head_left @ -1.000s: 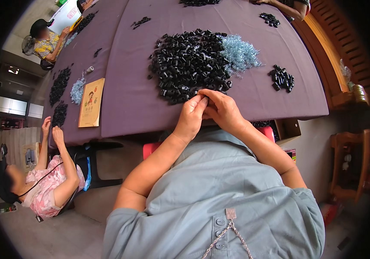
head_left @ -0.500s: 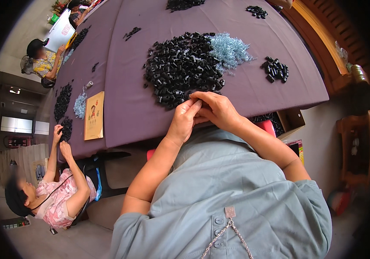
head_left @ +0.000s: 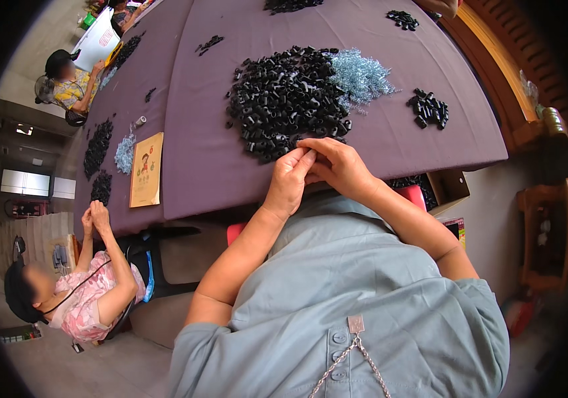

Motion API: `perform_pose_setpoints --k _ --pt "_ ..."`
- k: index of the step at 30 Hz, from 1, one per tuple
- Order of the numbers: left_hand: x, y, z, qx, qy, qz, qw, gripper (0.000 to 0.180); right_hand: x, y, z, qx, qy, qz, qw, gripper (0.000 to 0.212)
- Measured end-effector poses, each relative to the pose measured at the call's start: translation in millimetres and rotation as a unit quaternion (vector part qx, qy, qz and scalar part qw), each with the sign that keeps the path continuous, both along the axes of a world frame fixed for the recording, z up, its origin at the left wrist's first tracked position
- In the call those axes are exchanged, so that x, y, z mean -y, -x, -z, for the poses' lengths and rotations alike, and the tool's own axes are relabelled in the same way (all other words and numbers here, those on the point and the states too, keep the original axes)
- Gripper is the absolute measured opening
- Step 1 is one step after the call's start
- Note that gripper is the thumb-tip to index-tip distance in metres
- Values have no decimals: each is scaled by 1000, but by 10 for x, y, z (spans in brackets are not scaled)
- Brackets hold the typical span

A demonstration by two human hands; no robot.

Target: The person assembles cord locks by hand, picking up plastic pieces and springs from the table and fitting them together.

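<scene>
Head view, looking down on a purple table (head_left: 217,166) at whose near edge both hands meet. The left hand (head_left: 288,182) and right hand (head_left: 340,166) are pressed together fingertip to fingertip, fingers curled inward; whatever they pinch is too small and too hidden to make out, so I cannot tell what, if anything, either one has hold of. Just beyond the fingertips, touching or nearly touching them, lies the black pile (head_left: 287,99), a broad heap of small black plastic pieces. Against its far right side sits a tangle of silvery wire bits (head_left: 360,74). A smaller black heap (head_left: 430,109) lies apart to the right.

Below the table's right edge an open cardboard box (head_left: 446,189) shows dark pieces inside, partly hidden by the tabletop. Beside it is a red object (head_left: 413,196), mostly covered by the right forearm.

On the table's left part a flat yellowish card (head_left: 146,169) with a small coloured figure lies near the edge, between the big pile and further black heaps (head_left: 98,142) and another silvery tangle (head_left: 125,152).

A person in pink (head_left: 85,298) sits at the left with both hands raised to the table edge; another person in yellow (head_left: 71,83) sits farther off.
</scene>
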State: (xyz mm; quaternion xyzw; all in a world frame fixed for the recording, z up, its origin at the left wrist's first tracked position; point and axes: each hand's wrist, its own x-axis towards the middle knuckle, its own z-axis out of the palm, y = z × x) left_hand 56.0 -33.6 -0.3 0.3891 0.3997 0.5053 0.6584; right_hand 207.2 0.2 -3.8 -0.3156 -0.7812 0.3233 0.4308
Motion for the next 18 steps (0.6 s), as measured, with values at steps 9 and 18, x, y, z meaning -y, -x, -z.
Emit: perform_pose_setpoints --k 9,18 --pt "-4 107 -11 63 8 15 998 42 -206 -239 -195 -70 -23 79 994 35" --pt "41 10 -86 -47 -40 -9 998 37 -766 -1221 -227 74 -12 363 929 28"
